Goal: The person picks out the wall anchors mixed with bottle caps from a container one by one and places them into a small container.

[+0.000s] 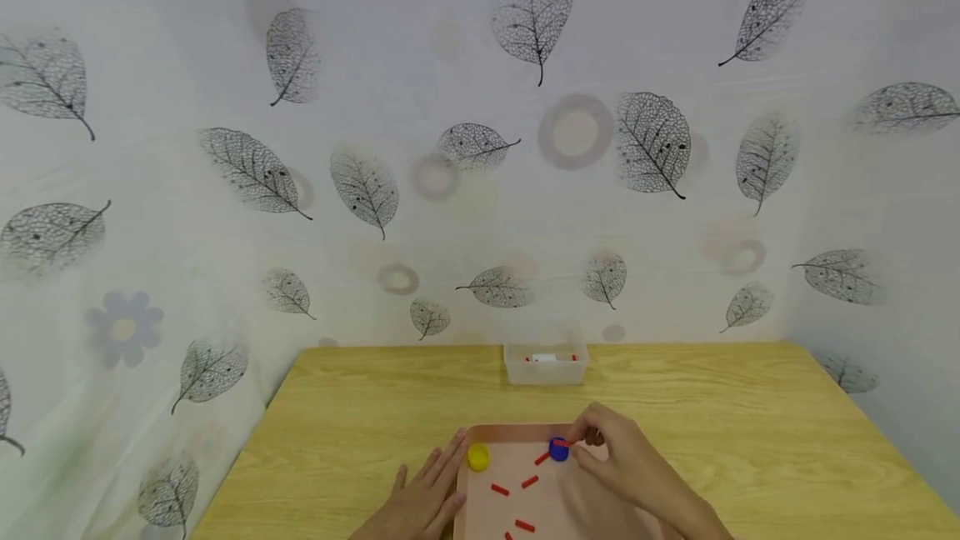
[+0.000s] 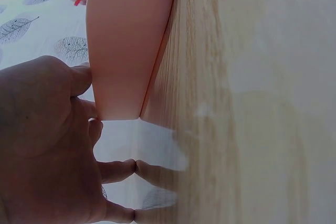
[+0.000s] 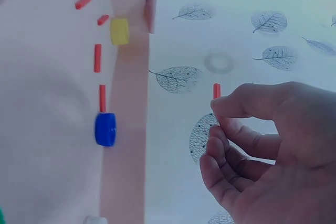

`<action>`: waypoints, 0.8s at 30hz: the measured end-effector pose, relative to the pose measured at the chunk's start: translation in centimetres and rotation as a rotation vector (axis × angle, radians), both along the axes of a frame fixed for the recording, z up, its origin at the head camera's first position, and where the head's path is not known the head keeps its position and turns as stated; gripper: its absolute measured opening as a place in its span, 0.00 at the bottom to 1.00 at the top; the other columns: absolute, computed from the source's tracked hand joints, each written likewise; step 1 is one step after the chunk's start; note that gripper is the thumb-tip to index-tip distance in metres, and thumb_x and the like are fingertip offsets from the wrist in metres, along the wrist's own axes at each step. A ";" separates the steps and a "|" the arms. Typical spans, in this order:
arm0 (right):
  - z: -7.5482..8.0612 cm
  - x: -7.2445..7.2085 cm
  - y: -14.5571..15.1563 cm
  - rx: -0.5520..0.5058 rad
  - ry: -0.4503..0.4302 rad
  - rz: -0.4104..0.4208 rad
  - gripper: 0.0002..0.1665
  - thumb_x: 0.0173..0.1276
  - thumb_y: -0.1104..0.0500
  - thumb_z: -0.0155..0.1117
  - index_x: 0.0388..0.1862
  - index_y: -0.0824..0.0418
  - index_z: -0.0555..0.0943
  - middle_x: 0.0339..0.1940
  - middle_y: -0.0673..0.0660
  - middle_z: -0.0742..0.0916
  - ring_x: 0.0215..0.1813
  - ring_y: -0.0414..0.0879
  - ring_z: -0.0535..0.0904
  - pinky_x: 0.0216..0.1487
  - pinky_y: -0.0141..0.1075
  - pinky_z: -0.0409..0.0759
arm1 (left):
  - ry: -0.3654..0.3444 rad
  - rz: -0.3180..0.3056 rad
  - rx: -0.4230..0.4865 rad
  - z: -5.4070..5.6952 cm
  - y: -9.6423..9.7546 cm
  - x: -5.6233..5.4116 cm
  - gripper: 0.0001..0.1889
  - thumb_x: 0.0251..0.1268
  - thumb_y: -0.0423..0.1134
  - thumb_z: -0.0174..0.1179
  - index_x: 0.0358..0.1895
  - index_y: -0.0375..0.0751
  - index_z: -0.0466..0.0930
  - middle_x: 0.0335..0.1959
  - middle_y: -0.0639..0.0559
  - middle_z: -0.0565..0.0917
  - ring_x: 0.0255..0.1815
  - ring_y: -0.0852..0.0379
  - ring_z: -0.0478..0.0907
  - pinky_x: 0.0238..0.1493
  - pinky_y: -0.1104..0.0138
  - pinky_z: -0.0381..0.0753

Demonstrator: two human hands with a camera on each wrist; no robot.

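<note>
Right fingers (image 3: 247, 100) pinch one red stick (image 3: 217, 91) — left fingers (image 2: 116, 171) spread (tray (image 1: 513, 433): five sticks (image 1: 530, 482), one blue disc (image 3: 105, 129)).

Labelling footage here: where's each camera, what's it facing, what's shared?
Head: on the head, forward and down toward the tray; left hand, right hand show.
Left wrist: worn there, toward the tray's outer side; both hands partly show.
Right wrist: worn there, toward pinched red stick; both hands partly show.
Head and right wrist share the blue disc.
</note>
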State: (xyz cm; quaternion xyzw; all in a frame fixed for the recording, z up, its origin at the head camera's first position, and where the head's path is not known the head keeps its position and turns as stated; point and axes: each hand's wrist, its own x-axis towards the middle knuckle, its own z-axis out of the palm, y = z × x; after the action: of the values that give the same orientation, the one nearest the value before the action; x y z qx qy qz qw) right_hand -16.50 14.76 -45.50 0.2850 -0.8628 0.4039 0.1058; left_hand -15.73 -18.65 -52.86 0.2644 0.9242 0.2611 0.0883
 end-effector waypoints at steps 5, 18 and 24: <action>1.2 -0.8 0.2 -0.020 0.055 -0.020 0.12 0.64 0.71 0.71 0.35 0.54 0.81 0.33 0.42 0.79 0.34 0.35 0.72 0.33 0.31 0.76 | 0.008 -0.009 0.012 0.1 0.0 0.0 0.33 0.85 0.56 0.37 0.85 0.61 0.38 0.86 0.57 0.45 0.75 0.24 0.59 0.55 0.15 0.48; 3.8 -3.9 0.4 -0.014 0.088 -0.111 0.12 0.63 0.73 0.71 0.36 0.57 0.82 0.35 0.51 0.84 0.36 0.40 0.76 0.38 0.34 0.79 | -0.022 -0.002 -0.016 1.1 0.2 0.2 0.33 0.86 0.56 0.35 0.85 0.57 0.40 0.86 0.51 0.46 0.75 0.25 0.59 0.56 0.16 0.49; 3.5 -6.1 0.2 -0.021 0.130 -0.142 0.11 0.63 0.74 0.69 0.36 0.60 0.82 0.34 0.49 0.82 0.35 0.47 0.77 0.37 0.37 0.80 | -0.019 -0.008 -0.014 0.8 0.1 0.1 0.33 0.86 0.56 0.36 0.85 0.56 0.40 0.85 0.49 0.46 0.75 0.24 0.59 0.55 0.16 0.49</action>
State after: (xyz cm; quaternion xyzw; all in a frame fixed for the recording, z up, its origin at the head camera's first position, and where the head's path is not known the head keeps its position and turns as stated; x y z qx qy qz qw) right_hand -22.64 14.96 -41.98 0.2478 -0.8679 0.3849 0.1928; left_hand -15.61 -18.52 -52.03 0.2651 0.9240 0.2569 0.0997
